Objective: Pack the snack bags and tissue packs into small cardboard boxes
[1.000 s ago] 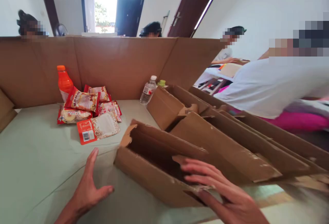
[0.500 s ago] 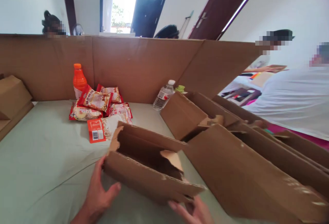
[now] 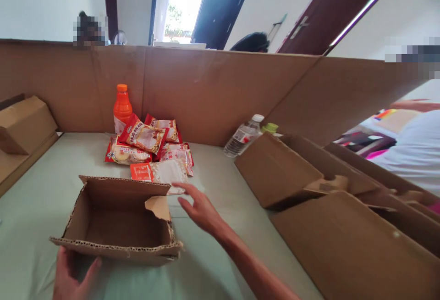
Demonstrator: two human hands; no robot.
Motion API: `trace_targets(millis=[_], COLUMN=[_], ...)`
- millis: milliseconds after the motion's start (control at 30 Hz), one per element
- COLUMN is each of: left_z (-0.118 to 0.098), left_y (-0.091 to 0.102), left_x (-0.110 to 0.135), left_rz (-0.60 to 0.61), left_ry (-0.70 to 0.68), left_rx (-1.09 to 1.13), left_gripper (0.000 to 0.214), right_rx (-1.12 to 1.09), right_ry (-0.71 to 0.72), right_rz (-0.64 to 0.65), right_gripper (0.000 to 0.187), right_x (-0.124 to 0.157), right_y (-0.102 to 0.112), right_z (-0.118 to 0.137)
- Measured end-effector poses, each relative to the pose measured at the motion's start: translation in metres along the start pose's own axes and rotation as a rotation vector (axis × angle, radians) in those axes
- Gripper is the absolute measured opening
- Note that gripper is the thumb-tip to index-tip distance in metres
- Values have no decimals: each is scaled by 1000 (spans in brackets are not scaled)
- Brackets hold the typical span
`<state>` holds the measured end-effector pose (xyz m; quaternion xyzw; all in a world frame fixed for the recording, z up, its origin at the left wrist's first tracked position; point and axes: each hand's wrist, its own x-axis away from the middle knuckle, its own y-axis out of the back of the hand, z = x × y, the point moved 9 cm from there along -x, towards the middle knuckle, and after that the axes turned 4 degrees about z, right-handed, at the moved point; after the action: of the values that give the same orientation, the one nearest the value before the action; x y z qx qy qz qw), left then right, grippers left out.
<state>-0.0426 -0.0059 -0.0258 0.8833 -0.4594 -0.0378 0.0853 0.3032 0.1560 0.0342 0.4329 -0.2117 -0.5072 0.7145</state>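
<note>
An open-topped cardboard box (image 3: 120,254) rests on the green cloth in front of me, with torn edges and a bent flap on its right side. My left hand (image 3: 74,277) is at its front left corner, thumb and fingers apart; the fingertips are partly hidden under the rim, and I cannot tell if they press on it. To the box's right, my right hand (image 3: 202,210) reaches forward, empty, fingers stretched out. Its fingertips are close to a flat red-and-white food packet (image 3: 141,172). Several red snack packets (image 3: 146,137) lie piled behind that, beside an orange bottle (image 3: 123,105).
A clear water bottle (image 3: 243,137) leans at the right, near a green-capped container (image 3: 270,128). Several cardboard boxes (image 3: 347,240) crowd the right side; another cardboard box (image 3: 29,123) sits at left. A cardboard wall (image 3: 220,89) closes the back. Other people are beyond it.
The box has moved left and turned to lie straighter before me. My right hand has left the box's right end and reached forward. My left hand has shifted left with the box.
</note>
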Motion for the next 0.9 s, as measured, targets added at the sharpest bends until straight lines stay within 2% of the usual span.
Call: trace_targets(millis=[100, 200, 300, 367, 433, 533, 633, 733, 833, 900], left_z=[-7, -7, -3, 1, 5, 2, -11, -26, -41, -51], left_y=[-6, -7, -6, -5, -3, -7, -24, -49, -82, -96], left_x=[6, 10, 12, 12, 11, 7, 0, -11, -28, -38], left_rz=[19, 31, 29, 36, 37, 63, 102, 93, 155, 203], left_ry=[-23, 12, 20, 18, 26, 17, -35, -110, -184, -241], left_rx=[-24, -57, -73, -84, -108, -138, -141, -109, -93, -91], left_gripper=[70, 64, 67, 72, 75, 76, 76, 75, 74, 73], right_rx=[199, 265, 310, 309, 284, 244, 90, -208, -487, -680], right_ry=[-22, 7, 17, 9, -12, -68, -175, -300, -449, -556], right_rz=[52, 142, 237, 286, 316, 325, 296, 228, 96, 18], right_gripper=[70, 73, 61, 51, 45, 41, 31, 27, 55, 81], right_x=[-62, -111, -129, -122, -99, -43, 27, 93, 141, 164], right_y=[10, 0, -11, -9, 1, 23, 40, 39, 27, 14], right_z=[-8, -4, -2, -4, -10, -26, -54, -81, -93, -87])
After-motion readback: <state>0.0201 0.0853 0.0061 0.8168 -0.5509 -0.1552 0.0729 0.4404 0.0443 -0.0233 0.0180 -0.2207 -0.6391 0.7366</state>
